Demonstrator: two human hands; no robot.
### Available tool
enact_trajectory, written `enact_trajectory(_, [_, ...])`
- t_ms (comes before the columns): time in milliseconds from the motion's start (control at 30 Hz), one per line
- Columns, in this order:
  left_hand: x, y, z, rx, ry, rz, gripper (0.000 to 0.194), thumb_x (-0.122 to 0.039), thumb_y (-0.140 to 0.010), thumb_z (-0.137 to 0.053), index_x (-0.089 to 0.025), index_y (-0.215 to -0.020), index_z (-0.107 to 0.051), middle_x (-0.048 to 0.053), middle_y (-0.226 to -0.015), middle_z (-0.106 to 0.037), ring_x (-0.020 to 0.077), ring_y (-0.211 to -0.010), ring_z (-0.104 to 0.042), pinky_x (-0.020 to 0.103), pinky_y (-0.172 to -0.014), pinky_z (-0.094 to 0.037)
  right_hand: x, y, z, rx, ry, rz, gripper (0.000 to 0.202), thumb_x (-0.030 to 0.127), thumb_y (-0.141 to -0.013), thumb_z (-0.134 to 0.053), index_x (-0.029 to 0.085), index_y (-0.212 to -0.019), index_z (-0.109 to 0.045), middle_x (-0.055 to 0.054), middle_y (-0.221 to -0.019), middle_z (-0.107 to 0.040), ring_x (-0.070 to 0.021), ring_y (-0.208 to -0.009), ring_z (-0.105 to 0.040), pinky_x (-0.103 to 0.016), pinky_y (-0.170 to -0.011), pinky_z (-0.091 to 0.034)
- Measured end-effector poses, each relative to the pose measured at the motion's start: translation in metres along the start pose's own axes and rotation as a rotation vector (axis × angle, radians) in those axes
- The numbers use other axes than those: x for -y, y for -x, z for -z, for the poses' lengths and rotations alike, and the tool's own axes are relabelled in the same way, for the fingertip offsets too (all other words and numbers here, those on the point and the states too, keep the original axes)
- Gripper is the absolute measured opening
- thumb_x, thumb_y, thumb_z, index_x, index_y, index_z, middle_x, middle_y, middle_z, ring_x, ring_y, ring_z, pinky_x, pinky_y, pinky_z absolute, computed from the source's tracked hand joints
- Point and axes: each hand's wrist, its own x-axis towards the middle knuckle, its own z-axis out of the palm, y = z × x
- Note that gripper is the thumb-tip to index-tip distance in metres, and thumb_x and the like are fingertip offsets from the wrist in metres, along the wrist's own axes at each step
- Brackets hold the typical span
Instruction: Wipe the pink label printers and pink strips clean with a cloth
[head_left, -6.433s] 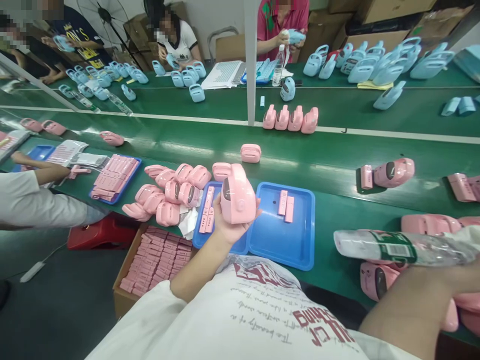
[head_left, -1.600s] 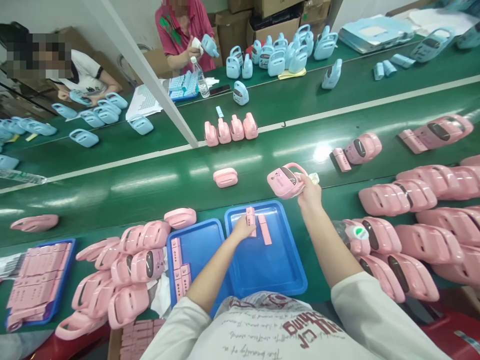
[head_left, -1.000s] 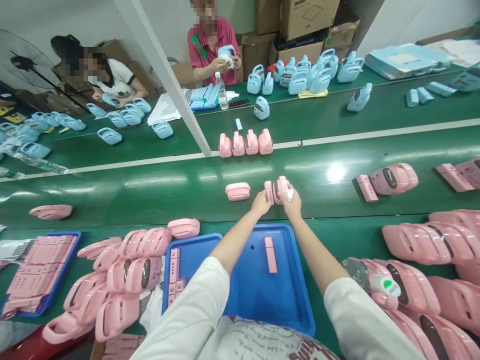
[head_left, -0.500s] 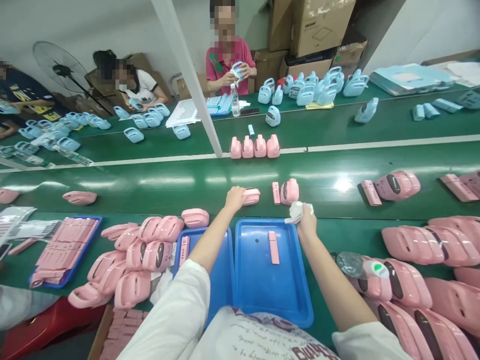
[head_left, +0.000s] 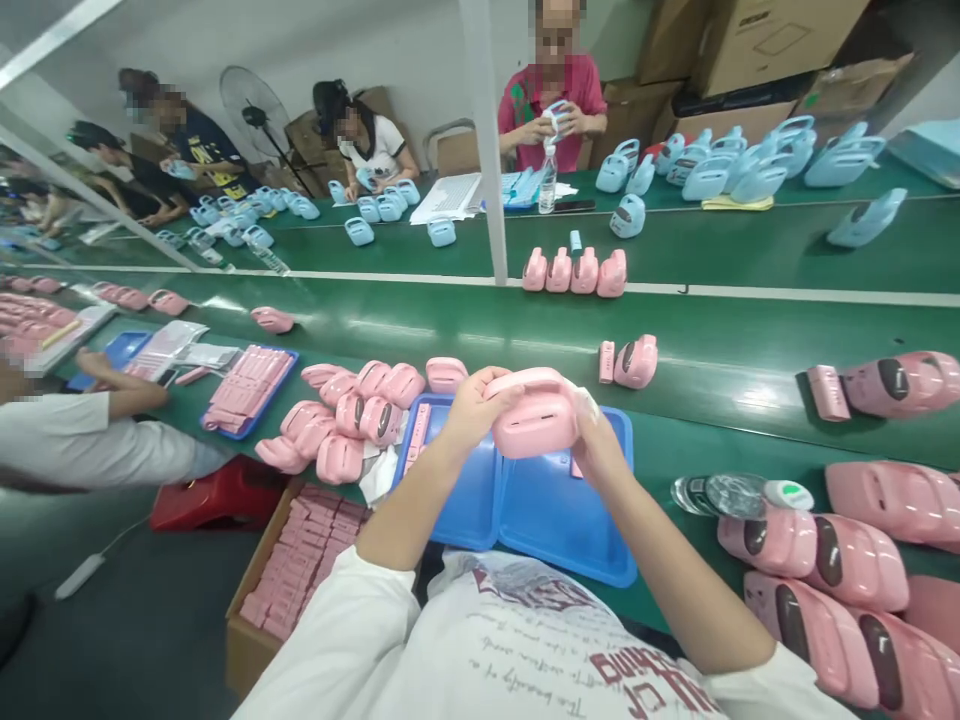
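My left hand [head_left: 474, 405] grips a pink plastic handled casing [head_left: 534, 432] by its left end, holding it up over two blue trays. At its right end my right hand [head_left: 598, 445] is closed on a white cloth [head_left: 588, 405], which is against the casing. Two small slots show on the casing's near face. Below, the right blue tray [head_left: 570, 535] has a pink strip mostly hidden by my right hand. The left blue tray [head_left: 461, 510] holds another pink strip [head_left: 417, 438] with dark marks.
Pink casings [head_left: 341, 460] crowd the bench left of the trays; larger-looking ones [head_left: 855, 560] lie to the right beside a plastic bottle [head_left: 739, 495]. A carton [head_left: 251, 655] of pink strips stands lower left. Across the green belt [head_left: 420, 310], co-workers handle light-blue casings. A white post [head_left: 484, 140] rises ahead.
My left hand has lifted the pink casing off the belt and brought it nearer over the trays. My right hand has moved the cloth to it. The view has swung left.
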Motion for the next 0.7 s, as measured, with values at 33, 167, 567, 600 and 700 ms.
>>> enact_trajectory(33, [-0.006,0.009,0.001,-0.019,0.035,0.012,0.04,-0.047,-0.066,-0.074,-0.014,-0.083,-0.06,-0.001,-0.075,-0.059,0.0091,-0.068,-0.052,0.019,-0.061,-0.041,0.003,0.005,-0.003,0.092,0.067,0.065,0.066,0.061,-0.066,-0.069,0.024,-0.12,-0.056,-0.006,-0.128,-0.059,-0.0254,-0.121,-0.053,-0.038,-0.1,-0.045])
enact_trajectory(167, [-0.022,0.036,0.007,-0.02,0.108,0.022,0.039,-0.047,-0.068,-0.074,-0.014,-0.085,-0.061,-0.001,-0.075,-0.057,0.0075,-0.066,-0.051,0.018,-0.059,-0.04,0.006,0.027,-0.01,0.228,0.248,0.229,0.072,0.048,-0.06,-0.08,0.023,-0.121,-0.051,-0.008,-0.127,-0.057,-0.0261,-0.119,-0.053,-0.042,-0.102,-0.043])
enact_trajectory(567, [-0.005,0.087,0.035,0.167,0.142,-0.218,0.098,-0.049,-0.055,-0.083,-0.025,-0.135,-0.033,0.012,-0.135,-0.043,0.0293,-0.128,-0.042,0.04,-0.103,-0.039,0.005,0.072,-0.051,-0.075,0.086,0.242,0.056,0.052,-0.059,-0.078,0.024,-0.103,-0.055,-0.004,-0.097,-0.058,-0.0228,-0.092,-0.06,-0.039,-0.082,-0.052])
enact_trajectory(600, [0.0,0.092,0.034,0.19,0.135,-0.189,0.101,-0.044,-0.054,-0.085,-0.025,-0.136,-0.03,0.012,-0.138,-0.04,0.0299,-0.13,-0.04,0.041,-0.105,-0.037,0.006,0.072,-0.055,-0.081,0.066,0.249,0.055,0.052,-0.059,-0.078,0.024,-0.1,-0.055,-0.004,-0.096,-0.058,-0.0222,-0.091,-0.06,-0.038,-0.08,-0.052])
enact_trajectory(700, [0.011,0.103,0.031,0.154,0.187,-0.121,0.094,-0.035,-0.056,-0.084,-0.022,-0.133,-0.033,0.013,-0.136,-0.043,0.0305,-0.128,-0.041,0.043,-0.106,-0.036,0.006,0.072,-0.064,-0.064,0.077,0.215,0.049,0.056,-0.063,-0.074,0.025,-0.095,-0.054,-0.003,-0.096,-0.058,-0.0204,-0.09,-0.059,-0.035,-0.079,-0.052])
